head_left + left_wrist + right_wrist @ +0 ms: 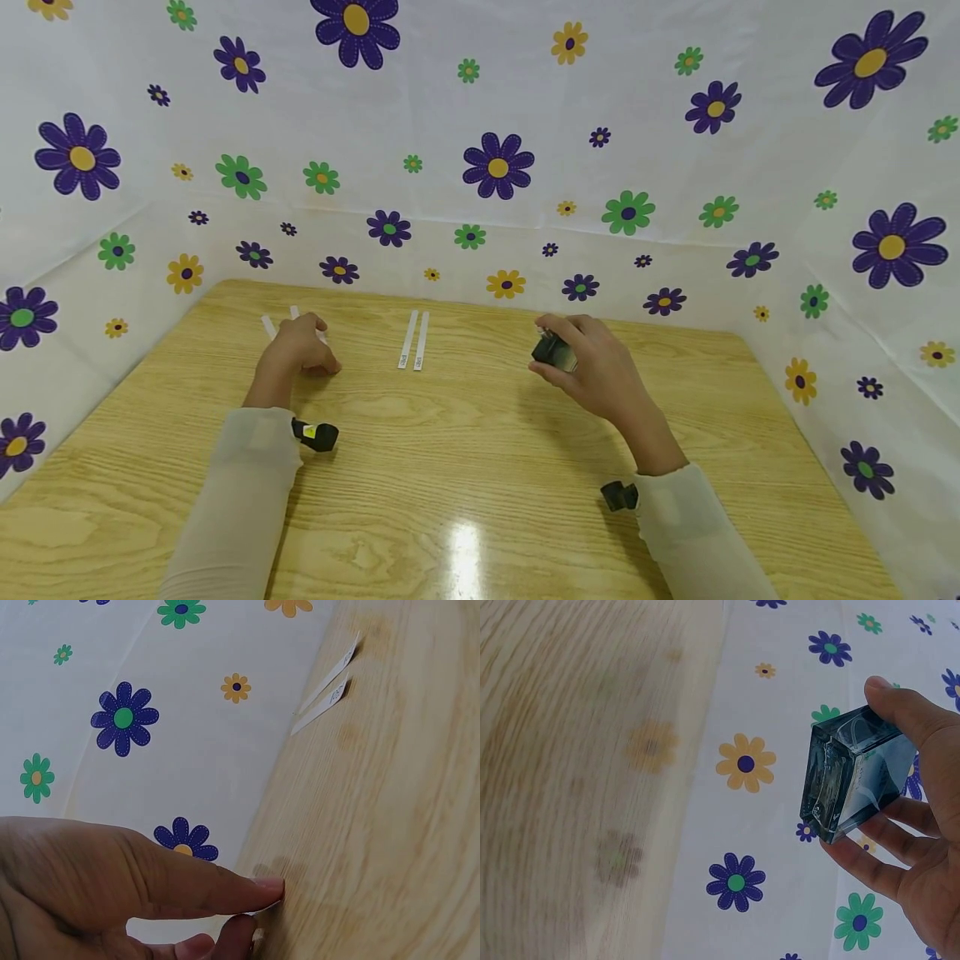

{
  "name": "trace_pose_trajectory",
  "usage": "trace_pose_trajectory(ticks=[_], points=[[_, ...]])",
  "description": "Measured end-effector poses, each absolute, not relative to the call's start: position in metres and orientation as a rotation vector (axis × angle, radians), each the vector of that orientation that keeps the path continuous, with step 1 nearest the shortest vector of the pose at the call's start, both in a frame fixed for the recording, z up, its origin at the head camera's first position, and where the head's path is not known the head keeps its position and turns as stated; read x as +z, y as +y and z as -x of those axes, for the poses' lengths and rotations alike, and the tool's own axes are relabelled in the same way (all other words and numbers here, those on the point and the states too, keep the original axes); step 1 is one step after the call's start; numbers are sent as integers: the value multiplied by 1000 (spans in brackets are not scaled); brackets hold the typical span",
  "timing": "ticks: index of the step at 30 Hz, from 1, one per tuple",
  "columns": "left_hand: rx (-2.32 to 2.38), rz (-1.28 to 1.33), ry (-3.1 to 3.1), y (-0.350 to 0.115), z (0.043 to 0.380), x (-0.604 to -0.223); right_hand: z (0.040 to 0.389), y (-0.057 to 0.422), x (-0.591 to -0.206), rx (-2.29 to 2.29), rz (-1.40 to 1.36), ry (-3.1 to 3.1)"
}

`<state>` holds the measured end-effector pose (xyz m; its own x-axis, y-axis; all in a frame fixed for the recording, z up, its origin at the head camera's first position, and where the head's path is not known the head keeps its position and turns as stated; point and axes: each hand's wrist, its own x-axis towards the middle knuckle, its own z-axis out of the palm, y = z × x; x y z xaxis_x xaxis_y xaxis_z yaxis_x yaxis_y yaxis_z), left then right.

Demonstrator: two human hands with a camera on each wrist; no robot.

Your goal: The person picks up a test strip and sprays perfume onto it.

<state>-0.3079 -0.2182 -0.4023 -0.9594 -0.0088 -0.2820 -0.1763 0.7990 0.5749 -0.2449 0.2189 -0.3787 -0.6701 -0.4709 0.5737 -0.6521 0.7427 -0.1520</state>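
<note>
In the head view my right hand (600,367) holds a square perfume bottle (557,353) of dark glass above the table. The right wrist view shows the bottle (855,772) as blue-tinted thick glass, tilted, with the thumb on one side and the fingers on the other. My left hand (298,343) is low over the table at the left, beside white paper strips (268,327). In the left wrist view the thumb and a finger of the left hand (112,885) pinch a thin white edge, seemingly a paper strip; most of it is hidden.
Two more white paper strips (412,340) with small printing at their near ends lie side by side in the table's middle. The wood-grain table (420,467) is bounded at the back and sides by a white flower-print cloth (435,108).
</note>
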Motion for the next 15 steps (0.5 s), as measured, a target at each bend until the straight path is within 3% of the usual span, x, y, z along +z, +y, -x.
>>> trace_pose_trajectory(ticks=[15], points=[[1011,151,2698,-223,312,-406,245,219,-379,472,-844,-2439]])
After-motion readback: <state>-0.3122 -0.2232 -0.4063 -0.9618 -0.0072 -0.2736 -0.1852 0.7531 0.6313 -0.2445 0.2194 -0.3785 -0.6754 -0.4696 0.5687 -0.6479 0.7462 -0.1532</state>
